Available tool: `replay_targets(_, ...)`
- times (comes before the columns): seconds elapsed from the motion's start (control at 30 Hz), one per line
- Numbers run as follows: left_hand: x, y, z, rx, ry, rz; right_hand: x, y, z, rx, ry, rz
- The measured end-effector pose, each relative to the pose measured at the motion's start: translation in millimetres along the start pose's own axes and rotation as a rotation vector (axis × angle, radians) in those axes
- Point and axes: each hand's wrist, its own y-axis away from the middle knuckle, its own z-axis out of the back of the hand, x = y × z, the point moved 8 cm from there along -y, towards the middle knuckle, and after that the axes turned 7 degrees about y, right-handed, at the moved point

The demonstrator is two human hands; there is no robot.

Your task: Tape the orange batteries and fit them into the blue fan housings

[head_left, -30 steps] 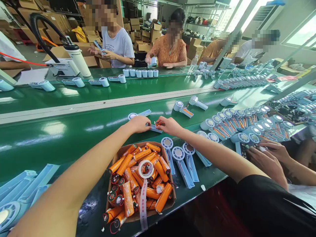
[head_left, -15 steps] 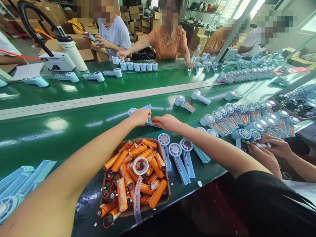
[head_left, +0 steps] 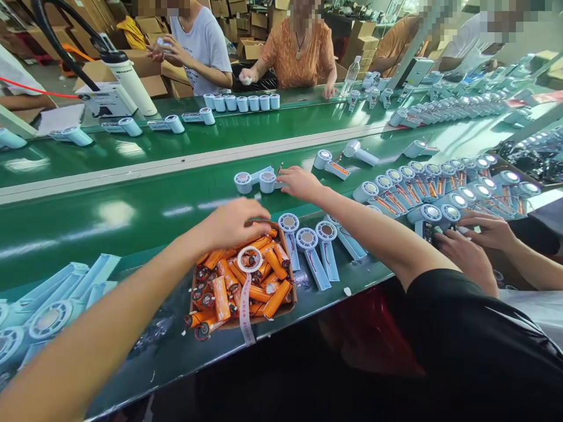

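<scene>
My left hand (head_left: 240, 221) is over the far edge of a cardboard box filled with orange cylindrical batteries (head_left: 276, 300). Its fingers are loosely bent and apart, and no held thing shows in them. On the green belt, my right hand (head_left: 301, 184) grips the handle side of a light-blue handheld fan (head_left: 267, 182), its fingers bent over the handle and hiding most of it. A thin wire sticks up by its fingertips. Close on the left lies another light-blue fan (head_left: 243, 182). A roll of white tape (head_left: 249, 259) rests on the batteries, its printed end hanging over the near rim.
Several open fan housings (head_left: 307, 239) lie right of the box, and more housings (head_left: 50, 319) are piled at left. Rows of fans with orange batteries (head_left: 404, 187) stand at right, beside a co-worker's hands (head_left: 479, 246). Other people work across the belt.
My left hand has left the fan on the belt and come back over the battery box. My right hand stays at the fan, whose round head now shows beside the other one.
</scene>
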Motion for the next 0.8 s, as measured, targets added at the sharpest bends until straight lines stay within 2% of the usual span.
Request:
replay_targets(0.07,-6.6,40.2,-16.5,0.112,0.021,-0.047,5.5,18.6,15.1,-0.123,-0.109,-0.019)
replay_targets(0.1,-6.0,55.9,-20.4,0.115,0.03,-0.026,11.8,31.2,23.7,-0.188,-0.195,-0.029)
replay_targets(0.17,-4.8,79.0,-15.8,-0.02,0.095,0.042,31.9,61.3,39.3,-0.286,-0.415,-0.025)
replay_targets(0.23,-8.5,98.7,-2.9,-0.263,0.238,0.092,60.4,92.5,45.6,-0.265,-0.671,0.001)
replay_targets(0.27,-11.5,109.3,3.3,-0.399,0.321,0.113,78.4,106.7,44.1,-0.192,-0.814,0.026)
replay_targets(0.33,-18.9,130.9,9.3,-0.649,0.463,0.141,122.9,132.7,33.9,0.072,-1.075,0.113)
replay_targets(0.4,-24.7,151.6,7.9,-0.87,0.566,0.15,168.3,156.7,24.3,0.343,-1.224,0.221)
replay_targets(0.43,-24.5,161.6,4.8,-0.972,0.622,0.162,186.4,166.3,21.9,0.419,-1.251,0.271)
replay_targets(0.5,-18.1,178.9,-6.4,-1.122,0.765,0.198,212.5,179.8,19.3,0.461,-1.253,0.348)
replay_targets(0.53,-12.9,185.7,-14.1,-1.159,0.856,0.222,222.7,185.8,17.0,0.472,-1.235,0.383)
replay_targets(0.6,-3.1,197.4,-30.9,-1.159,1.018,0.291,238.9,197.9,9.1,0.518,-1.161,0.446)
replay_targets(0.67,2.4,212.4,-44.1,-1.136,1.074,0.388,249.7,208.1,2.6,0.558,-1.039,0.538)
replay_targets(0.73,2.2,230.5,-47.9,-1.125,0.989,0.472,249.5,207.5,5.5,0.467,-0.867,0.627)
replay_targets(0.77,-0.7,238.4,-45.2,-1.118,0.9,0.482,242.2,200.1,9.9,0.356,-0.757,0.611)
replay_targets(0.8,-5.6,243.8,-40.3,-1.1,0.793,0.466,229.1,188.7,15.4,0.223,-0.628,0.533)
